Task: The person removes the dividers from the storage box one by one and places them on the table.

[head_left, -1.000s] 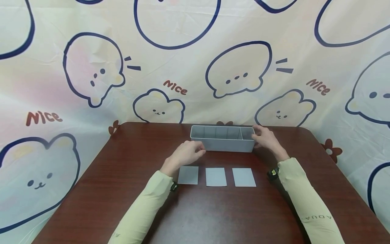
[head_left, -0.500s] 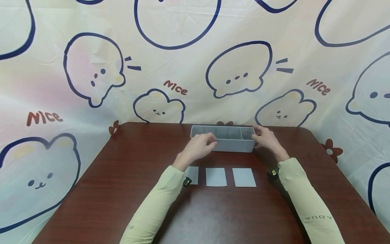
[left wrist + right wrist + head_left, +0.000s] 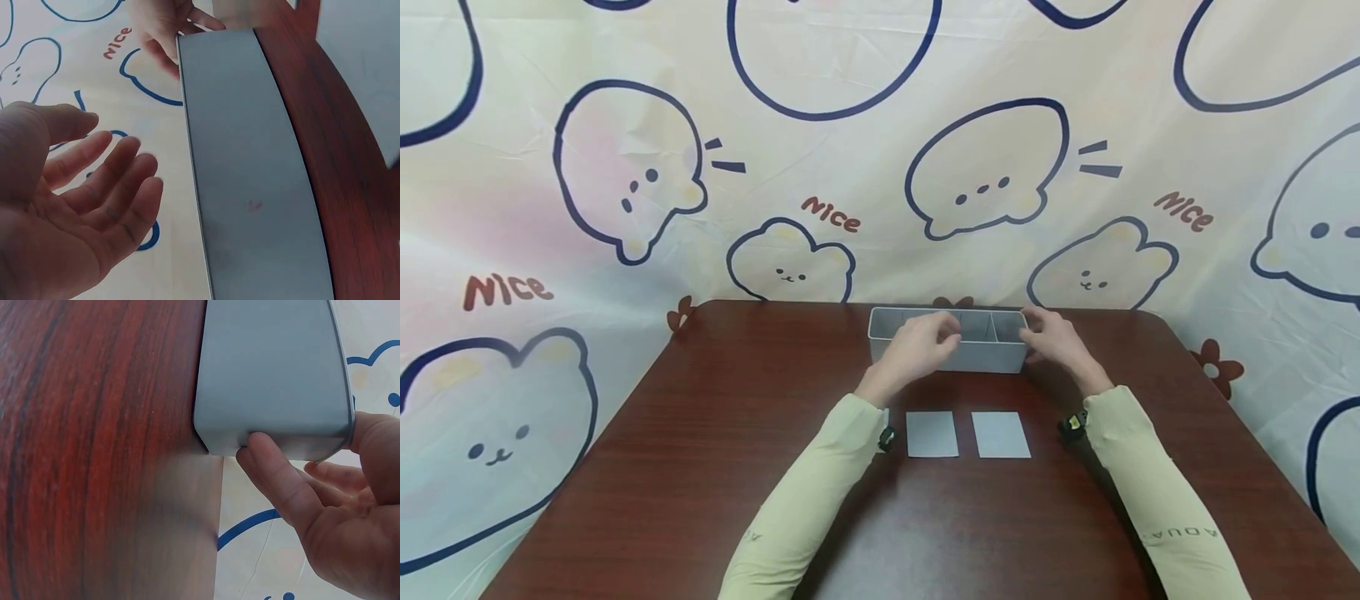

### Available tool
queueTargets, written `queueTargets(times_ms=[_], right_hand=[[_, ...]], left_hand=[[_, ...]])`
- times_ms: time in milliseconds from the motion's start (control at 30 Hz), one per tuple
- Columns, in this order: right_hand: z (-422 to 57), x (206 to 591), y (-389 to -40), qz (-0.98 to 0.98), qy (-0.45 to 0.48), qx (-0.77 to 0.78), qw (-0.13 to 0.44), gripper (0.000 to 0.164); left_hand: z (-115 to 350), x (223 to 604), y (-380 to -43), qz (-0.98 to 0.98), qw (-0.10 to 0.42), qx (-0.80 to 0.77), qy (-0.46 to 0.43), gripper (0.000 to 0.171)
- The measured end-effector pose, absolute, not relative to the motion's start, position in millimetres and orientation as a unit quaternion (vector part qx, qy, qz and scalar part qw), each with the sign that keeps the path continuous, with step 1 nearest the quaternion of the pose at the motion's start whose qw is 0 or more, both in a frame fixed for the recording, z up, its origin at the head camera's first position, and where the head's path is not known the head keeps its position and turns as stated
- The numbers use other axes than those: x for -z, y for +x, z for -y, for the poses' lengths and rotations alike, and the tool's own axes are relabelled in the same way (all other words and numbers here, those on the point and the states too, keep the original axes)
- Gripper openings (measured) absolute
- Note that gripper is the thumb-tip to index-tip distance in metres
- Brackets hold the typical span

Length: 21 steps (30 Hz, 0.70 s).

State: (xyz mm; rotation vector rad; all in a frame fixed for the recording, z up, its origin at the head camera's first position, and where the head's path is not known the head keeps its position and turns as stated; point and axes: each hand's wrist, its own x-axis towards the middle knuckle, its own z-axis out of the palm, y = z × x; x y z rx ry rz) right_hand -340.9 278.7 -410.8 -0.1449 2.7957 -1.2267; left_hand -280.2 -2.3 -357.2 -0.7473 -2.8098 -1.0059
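Observation:
A long grey divided box (image 3: pixel 985 357) stands near the table's far edge. My left hand (image 3: pixel 922 340) hovers in front of its middle, hiding part of the rim. In the left wrist view, the fingers of the left hand (image 3: pixel 94 187) are loosely bent with nothing between them, beside the box's wall (image 3: pixel 250 162). My right hand (image 3: pixel 1056 340) is at the box's right end. Seen from the right wrist, extended fingertips (image 3: pixel 262 442) touch the end wall of the box (image 3: pixel 275 375), with another finger by the rim.
Two pale square cards (image 3: pixel 932 435) (image 3: pixel 1001 435) lie in front of the box. A third card (image 3: pixel 884 419) is mostly hidden behind the left wrist. A patterned cloth (image 3: pixel 880 167) hangs behind the dark brown table (image 3: pixel 970 533).
My left hand has moved right and slightly farther away, from the box's left front corner to its middle, covering more of the left card. The right hand and box have stayed in place.

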Motion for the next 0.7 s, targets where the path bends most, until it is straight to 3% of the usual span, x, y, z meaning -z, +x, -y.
queueTargets(times_ms=[700], right_hand=[[-278.7,409.4,-343.8,-0.913,-0.045,0.403,0.053,0.060]], left_hand=[[-29.6,367.2,-311.1,0.912,0.035,0.334,-0.235,0.028]])
